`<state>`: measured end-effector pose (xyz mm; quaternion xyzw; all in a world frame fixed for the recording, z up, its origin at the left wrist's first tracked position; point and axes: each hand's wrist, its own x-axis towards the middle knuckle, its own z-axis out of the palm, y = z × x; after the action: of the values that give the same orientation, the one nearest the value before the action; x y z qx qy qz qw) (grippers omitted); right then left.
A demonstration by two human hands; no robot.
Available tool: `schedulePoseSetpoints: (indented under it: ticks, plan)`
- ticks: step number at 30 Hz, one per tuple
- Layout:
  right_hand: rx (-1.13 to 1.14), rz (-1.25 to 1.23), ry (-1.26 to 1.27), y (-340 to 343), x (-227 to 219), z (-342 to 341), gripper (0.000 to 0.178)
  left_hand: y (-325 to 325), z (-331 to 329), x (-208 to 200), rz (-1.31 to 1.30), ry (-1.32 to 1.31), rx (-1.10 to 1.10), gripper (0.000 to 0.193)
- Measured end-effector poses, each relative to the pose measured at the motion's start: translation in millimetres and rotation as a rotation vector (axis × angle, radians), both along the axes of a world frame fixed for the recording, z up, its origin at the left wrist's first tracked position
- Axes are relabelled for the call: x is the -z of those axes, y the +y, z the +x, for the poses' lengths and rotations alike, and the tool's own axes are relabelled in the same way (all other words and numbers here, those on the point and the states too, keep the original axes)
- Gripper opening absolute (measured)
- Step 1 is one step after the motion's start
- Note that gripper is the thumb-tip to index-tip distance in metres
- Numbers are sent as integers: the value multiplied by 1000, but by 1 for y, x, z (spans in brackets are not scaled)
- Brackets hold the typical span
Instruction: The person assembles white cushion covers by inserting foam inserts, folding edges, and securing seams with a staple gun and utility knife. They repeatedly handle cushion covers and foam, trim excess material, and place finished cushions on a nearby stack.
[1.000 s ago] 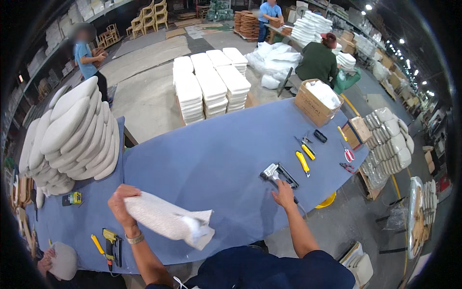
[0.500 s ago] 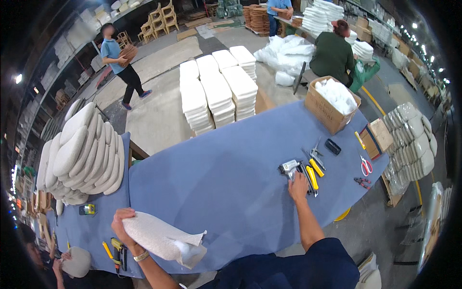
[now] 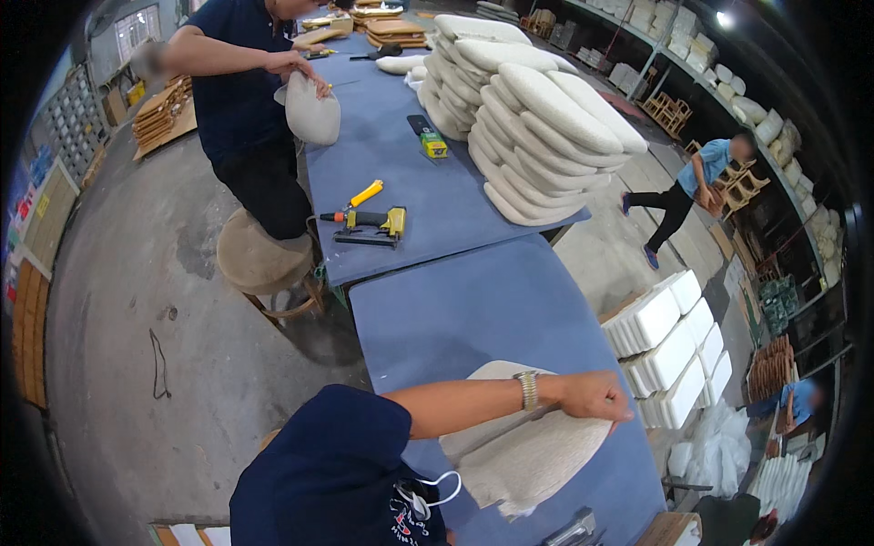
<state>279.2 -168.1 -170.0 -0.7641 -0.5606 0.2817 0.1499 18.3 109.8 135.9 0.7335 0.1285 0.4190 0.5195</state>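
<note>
Spread wider since, below L hand (image 3: 596,398): cover (image 3: 537,460), pinched at edge. R hand out of view. Prob. positioning; next, prob. needs steady hold.

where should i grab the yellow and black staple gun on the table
Best take the staple gun by its dark handle, probably from above: it lies on its side, with that slim bar exposed between yellow head and orange fitting.

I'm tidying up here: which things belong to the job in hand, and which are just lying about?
Belongs:
- cream fabric piece, held by the left hand
- silver tool at the lower edge, probably

Lying about, apparently:
- yellow-black stapler-like tool
- yellow-handled tool
- stacked cream cushions
- small yellow-green box
</note>
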Motion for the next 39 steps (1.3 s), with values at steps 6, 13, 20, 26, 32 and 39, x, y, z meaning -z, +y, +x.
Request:
schedulePoseSetpoints:
  ticks: [6,13,20,26,32,39]
  plan:
    - [104,-157,96,-94,-15,-15,42,71,15,28,-74,-75,-106,39]
    - [310,-376,277,-206,-12,-90,47,113,33,14,-204,79,-140,55]
    - [535,-539,295,-258,55,-177,51,107,50,23,-190,152,-34,54]
    - [647,-448,166,-267,-11,-188,28,95,70,45,-97,242,49,53]
    - [840,400,362,-92,-188,-89,31,37,81,29,84,82,55,48]
    - [370,644,668,29,-240,-83,54,-17,79,32,305,178,175,35]
